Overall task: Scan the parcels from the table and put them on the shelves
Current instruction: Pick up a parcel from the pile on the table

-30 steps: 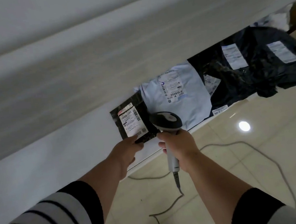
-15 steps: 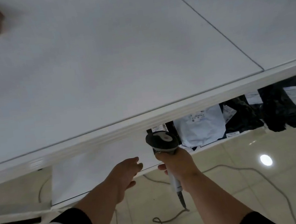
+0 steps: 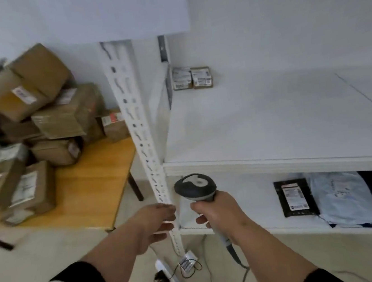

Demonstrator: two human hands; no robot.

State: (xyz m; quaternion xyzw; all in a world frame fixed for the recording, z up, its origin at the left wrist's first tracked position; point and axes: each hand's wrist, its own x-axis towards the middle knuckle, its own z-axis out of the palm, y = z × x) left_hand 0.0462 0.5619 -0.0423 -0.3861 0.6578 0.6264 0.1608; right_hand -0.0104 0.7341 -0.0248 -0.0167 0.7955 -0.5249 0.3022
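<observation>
Standing back from the shelf (image 3: pixel 262 135), empty left hand (image 3: pixel 154 225) open.
My right hand (image 3: pixel 215 212) grips the scanner (image 3: pixel 195 187); black parcel (image 3: pixel 295 198) now shelved, label unreadable.

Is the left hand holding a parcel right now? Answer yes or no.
No, the left hand is open and empty near the shelf upright, while the right hand grips the scanner.
</observation>
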